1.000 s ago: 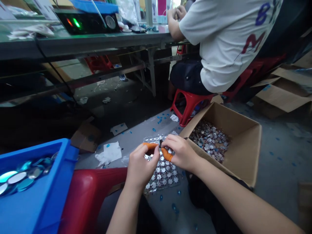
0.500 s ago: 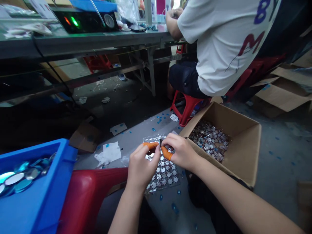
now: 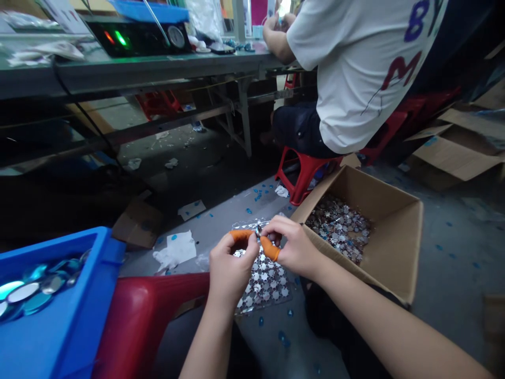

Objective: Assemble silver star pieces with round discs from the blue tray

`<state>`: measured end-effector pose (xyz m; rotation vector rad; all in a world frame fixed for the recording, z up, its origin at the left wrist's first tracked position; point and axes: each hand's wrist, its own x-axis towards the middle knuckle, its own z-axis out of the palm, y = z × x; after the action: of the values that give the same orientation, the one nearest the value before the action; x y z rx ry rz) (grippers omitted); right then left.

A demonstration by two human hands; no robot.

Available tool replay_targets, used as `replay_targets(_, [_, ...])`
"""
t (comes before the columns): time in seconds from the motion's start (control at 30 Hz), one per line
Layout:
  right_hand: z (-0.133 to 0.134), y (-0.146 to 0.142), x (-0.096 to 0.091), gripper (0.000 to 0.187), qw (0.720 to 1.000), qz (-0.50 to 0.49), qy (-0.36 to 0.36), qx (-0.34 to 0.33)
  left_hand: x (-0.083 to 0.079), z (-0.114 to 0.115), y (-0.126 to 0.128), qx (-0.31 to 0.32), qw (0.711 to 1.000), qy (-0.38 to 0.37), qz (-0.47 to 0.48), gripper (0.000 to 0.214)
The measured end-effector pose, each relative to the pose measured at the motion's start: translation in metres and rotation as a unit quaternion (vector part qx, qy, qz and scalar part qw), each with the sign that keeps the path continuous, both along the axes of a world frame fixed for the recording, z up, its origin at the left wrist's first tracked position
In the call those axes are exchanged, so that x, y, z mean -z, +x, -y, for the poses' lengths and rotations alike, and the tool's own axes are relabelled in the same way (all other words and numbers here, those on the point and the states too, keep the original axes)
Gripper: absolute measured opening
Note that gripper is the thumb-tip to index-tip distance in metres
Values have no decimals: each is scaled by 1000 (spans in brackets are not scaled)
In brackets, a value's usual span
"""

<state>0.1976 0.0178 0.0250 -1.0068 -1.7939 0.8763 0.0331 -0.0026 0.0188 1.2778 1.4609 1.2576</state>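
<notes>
Between my two hands, fingertip to fingertip, is a small shiny round piece [image 3: 258, 230], partly covered by the fingers. My left hand [image 3: 232, 263] pinches it from the left, with an orange finger cot on its index finger. From the other side my right hand [image 3: 290, 245] closes on the same piece, its thumb in an orange cot. Directly below the hands lies a clear plastic tray [image 3: 282, 300] filled with rows of silvery, scalloped metal pieces [image 3: 262, 276].
At right stands an open cardboard box [image 3: 389, 239] of loose metal pieces. A red stool [image 3: 130, 316] carries a blue bin [image 3: 79, 316] with shiny oval discs at left. A co-worker [image 3: 355, 79] sits at the workbench [image 3: 158, 68]. Blue bits [image 3: 282, 337] and paper [image 3: 179, 250] litter the floor.
The small piece has turned slightly between my fingertips and now shows a brighter face. My hands have barely shifted. The co-worker's hands moved a little to the left.
</notes>
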Motion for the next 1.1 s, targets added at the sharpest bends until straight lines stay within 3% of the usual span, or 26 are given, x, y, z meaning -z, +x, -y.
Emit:
replay_targets(0.3, [-1,-2,-7,12,994,-58,-87,7,-4,-3,2,-4,993,-44,107,29])
replay_targets(0.47, [-2,-2,-7,9,982,-100,-158,-3,-7,-6,-4,30,987,-66,143,32])
replay_targets(0.67, [-3,-2,-9,8,995,-48,-80,29,-5,-4,-3,34,994,-51,90,36])
replay_targets(0.97, [-2,3,-2,14,1000,20,11,-6,-7,-5,0,31,998,-44,23,29])
replay_targets(1.1, [0,-1,0,13,1000,10,20,-1,-3,-4,5,1,994,-63,92,30])
